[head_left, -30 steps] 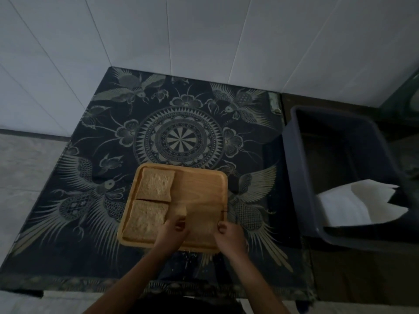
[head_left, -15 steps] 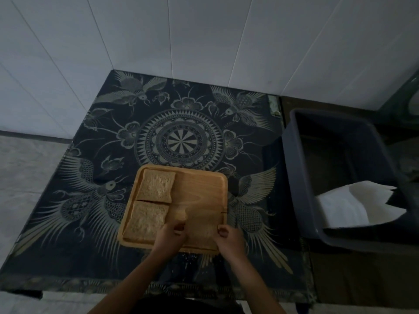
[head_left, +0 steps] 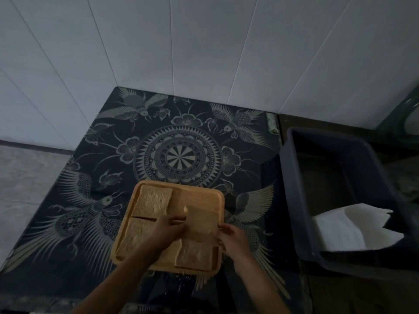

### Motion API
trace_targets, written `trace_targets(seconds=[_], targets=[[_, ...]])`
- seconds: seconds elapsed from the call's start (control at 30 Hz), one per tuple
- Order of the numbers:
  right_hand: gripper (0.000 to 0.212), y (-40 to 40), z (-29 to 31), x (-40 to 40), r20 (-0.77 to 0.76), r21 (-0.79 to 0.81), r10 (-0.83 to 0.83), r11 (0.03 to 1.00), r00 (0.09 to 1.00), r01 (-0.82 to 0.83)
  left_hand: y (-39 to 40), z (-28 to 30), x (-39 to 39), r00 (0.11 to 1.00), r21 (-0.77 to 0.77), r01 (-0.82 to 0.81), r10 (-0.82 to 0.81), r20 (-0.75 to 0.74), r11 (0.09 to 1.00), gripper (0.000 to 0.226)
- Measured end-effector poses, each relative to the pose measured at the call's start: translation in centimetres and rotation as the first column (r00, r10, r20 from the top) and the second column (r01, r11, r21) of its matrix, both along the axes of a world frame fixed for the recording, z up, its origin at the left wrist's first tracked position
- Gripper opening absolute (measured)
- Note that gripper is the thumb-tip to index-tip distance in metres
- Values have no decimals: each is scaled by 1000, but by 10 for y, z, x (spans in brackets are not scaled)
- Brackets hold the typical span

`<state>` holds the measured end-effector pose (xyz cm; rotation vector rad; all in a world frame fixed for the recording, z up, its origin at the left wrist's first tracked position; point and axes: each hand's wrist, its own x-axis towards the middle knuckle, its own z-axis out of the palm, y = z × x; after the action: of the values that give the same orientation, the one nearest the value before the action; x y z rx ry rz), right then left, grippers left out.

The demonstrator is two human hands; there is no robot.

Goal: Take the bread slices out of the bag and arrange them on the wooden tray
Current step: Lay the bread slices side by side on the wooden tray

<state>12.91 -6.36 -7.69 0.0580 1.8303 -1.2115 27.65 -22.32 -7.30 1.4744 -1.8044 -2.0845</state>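
A: Head view, nearest first: what are the hands doing?

B: Both are over the wooden tray. The left hand and right hand each pinch a side edge of one bread slice, fingers closed on it. It looks lifted, tilted above the tray's right half.

A: And under it?

B: Another slice, the near-right slice, lies flat in the tray's near right corner, partly beneath the held one. On the left, the near-left slice is partly covered by the left forearm, and the far-left slice lies just beyond it, edges almost touching.

A: So which spot is free?

B: The far right quarter, bare wood. It lies straight beyond the held slice, away from the person. The slice is roughly square, its edges about parallel to the tray's sides, so I judge a short push forward and down would seat it. The right hand is nearer that corner.

A: The bag?

B: I cannot tell where it is. Well apart to the right, a dark plastic tub holds something white and folded; whether paper or plastic, I cannot tell. All of it rests on a patterned dark cloth.
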Motion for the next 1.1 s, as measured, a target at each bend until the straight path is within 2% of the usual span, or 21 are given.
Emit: trace_targets(seconds=[0.13,0.23,0.37,0.57,0.67,0.83,0.93,1.1], targets=[[22,-17,7,-20,15,-59,9,998,1000,-8,-20,13,-21,1000,-17,2,-2,-26,1000,13],[21,-30,6,-35,2,-70,21,997,1000,-21,-33,14,-34,1000,-38,9,-9,10,999,17],[20,-44,-4,-46,-6,-34,18,999,1000,-18,-45,3,-45,997,-44,30,-27,72,999,28],[26,-54,-23,-53,7,32,38,999,999,-38,-52,-26,-52,987,-65,68,-57,151,996,27],[26,-54,-30,-54,-1,57,68,996,998,-68,-51,-38,-51,988,-72,72,-61,143,995,27],[21,-51,-41,-51,-16,107,106,989,994,-104,-42,-50,-46,976,-148,108,-76,206,983,25],[20,-49,-49,-50,-87,125,132,985,987,-121,-36,-51,-46,961,-238,169,-105,257,956,16],[20,-46,-54,-48,-178,141,202,974,963,-178,-29,-49,-50,946,-342,203,-94,311,917,19]])
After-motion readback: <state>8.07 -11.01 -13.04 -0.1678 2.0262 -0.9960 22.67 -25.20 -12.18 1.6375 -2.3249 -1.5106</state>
